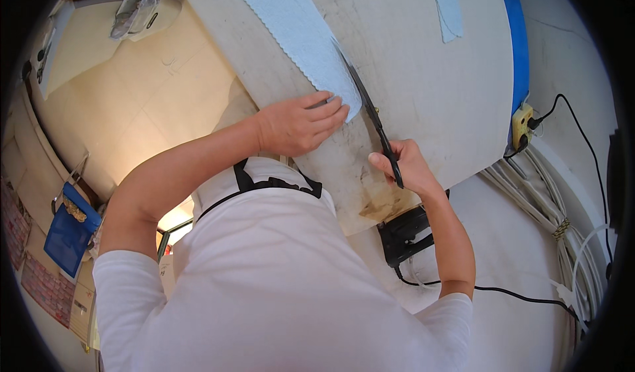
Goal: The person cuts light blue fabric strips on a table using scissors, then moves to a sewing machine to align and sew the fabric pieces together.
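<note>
White shirt [264, 279] was closest. Left hand [296, 126] touched near end of blue cloth [299, 36] on the table [450, 100]; pinch or press, couldn't tell. Scissors [370, 106] ran along cloth's right edge, right hand [414, 165] closed around them.

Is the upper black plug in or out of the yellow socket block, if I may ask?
In: the upper black plug sits against the yellow socket block, no prongs showing.

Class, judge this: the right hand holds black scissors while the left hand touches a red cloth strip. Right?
Wrong strip colour: the head view shows the left hand touching a light-blue cloth strip; the right hand holds black scissors.
</note>
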A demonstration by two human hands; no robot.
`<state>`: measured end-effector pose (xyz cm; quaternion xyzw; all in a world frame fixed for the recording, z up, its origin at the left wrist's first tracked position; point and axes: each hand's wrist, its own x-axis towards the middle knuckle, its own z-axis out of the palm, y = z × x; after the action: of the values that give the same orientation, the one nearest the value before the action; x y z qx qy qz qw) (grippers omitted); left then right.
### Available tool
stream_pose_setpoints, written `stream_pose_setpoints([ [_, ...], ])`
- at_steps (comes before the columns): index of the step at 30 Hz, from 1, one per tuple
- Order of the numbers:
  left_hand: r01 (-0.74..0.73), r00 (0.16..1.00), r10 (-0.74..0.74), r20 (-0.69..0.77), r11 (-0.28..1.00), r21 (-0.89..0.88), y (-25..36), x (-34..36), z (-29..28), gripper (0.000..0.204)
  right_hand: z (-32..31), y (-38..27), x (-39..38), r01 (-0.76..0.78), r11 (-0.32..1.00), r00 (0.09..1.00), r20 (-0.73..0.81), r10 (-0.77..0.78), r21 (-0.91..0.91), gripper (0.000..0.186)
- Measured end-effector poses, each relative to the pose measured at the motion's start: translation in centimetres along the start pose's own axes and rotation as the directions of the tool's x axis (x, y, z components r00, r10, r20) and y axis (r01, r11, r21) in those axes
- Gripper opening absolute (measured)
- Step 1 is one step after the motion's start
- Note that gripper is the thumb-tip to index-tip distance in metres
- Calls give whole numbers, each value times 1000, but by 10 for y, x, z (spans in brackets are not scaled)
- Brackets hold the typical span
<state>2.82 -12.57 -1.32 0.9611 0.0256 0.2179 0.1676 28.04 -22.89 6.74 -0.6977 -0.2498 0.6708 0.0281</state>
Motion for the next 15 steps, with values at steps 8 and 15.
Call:
stream_pose_setpoints([
  [8,-5,1000,4,-7,1000,-17,-1,0,0,43,0,-3,2,17,1000,1000,4,-17,4,42],
  [15,-1,1000,1,-5,999,-43,-2,2,-6,42,-1,-12,7,20,1000,1000,20,-20,18,42],
])
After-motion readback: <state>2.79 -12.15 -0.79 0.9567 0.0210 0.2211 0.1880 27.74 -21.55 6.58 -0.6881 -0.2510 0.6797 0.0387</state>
